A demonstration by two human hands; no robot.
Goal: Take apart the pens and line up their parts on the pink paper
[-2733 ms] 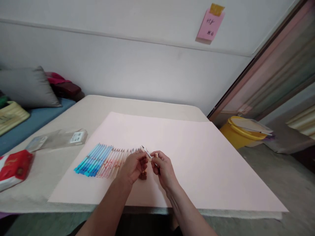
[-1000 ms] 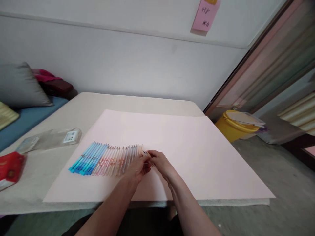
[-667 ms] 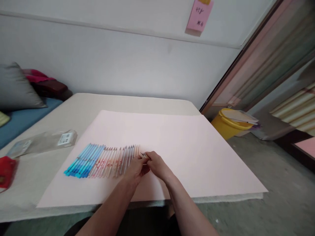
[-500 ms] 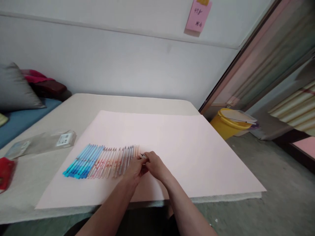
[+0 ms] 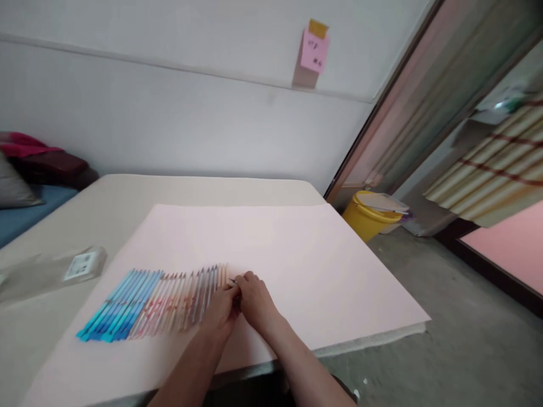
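Observation:
My left hand is closed round a pen, whose dark pointed tip shows above the fingers. Pressed against it, my right hand has its fingers curled over the same pen; most of the barrel is hidden. Both hands are low over a pink sheet. Just left of them lies a row of pens side by side, tips pointing away from me: several blue pens at the left end, then several pale pens with red marks, then greyish ones and light orange ones partly behind my left hand.
The pink sheet covers much of the pale table. A clear plastic wrapper with a white label lies at the left. Beyond the right edge stands a yellow bucket on the floor. A pink note hangs on the wall.
The view has swung to the right, so the table, pens and wrapper appear farther left. My hands stay together around the pen, close to the row's right end.

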